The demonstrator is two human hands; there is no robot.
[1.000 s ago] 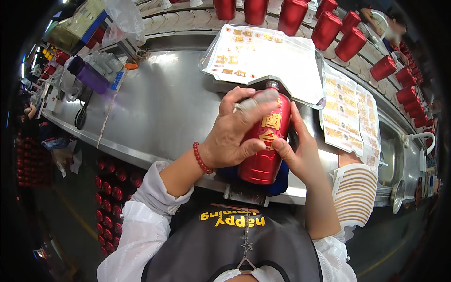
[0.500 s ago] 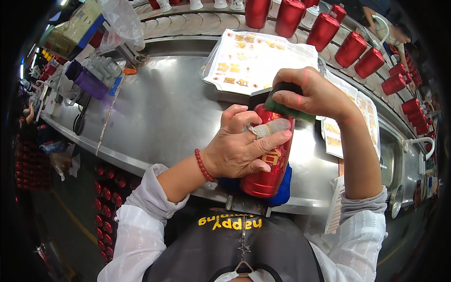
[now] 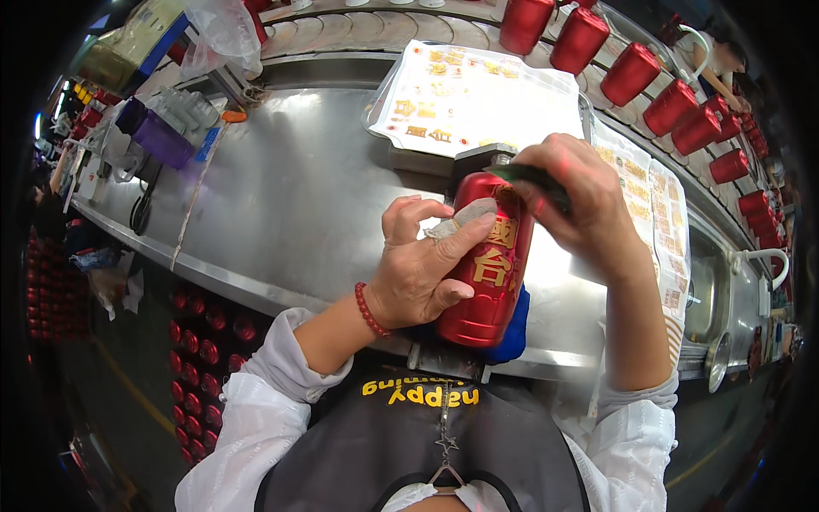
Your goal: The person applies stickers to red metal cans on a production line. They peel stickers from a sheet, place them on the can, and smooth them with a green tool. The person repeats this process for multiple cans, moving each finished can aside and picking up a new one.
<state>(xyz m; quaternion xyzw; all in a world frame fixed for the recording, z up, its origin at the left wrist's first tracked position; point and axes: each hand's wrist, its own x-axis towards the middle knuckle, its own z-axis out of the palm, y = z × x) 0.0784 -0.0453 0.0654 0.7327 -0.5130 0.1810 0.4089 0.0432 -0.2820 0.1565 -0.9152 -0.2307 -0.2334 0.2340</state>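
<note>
A red bottle (image 3: pixel 472 294) with raised gold characters lies tilted in front of me, its neck end away from me and its base near the table's front edge. The fingers of my left hand (image 3: pixel 429 256) are spread, and some rest on the bottle's left side; one finger wears a pale fabric sleeve. My right hand (image 3: pixel 589 183) is closed on a flat green scraper (image 3: pixel 525 177), held at the bottle's shoulder. A dark holder (image 3: pixel 478 160) stands around the neck end. Blue cloth (image 3: pixel 514 328) shows under the bottle's base.
Sheets of gold stickers (image 3: pixel 478 94) lie on a tray beyond the bottle, with more sheets (image 3: pixel 670 222) to the right. Red bottles (image 3: pixel 631 75) line a curved conveyor (image 3: pixel 358 38) at the back. A purple bottle (image 3: pixel 155 135) and a sink (image 3: pixel 706 299) flank the metal table (image 3: pixel 281 188).
The bottle has turned, so its gold characters now show more fully. My left hand has shifted slightly left and my right hand has tilted the scraper. Bottles on the conveyor have moved.
</note>
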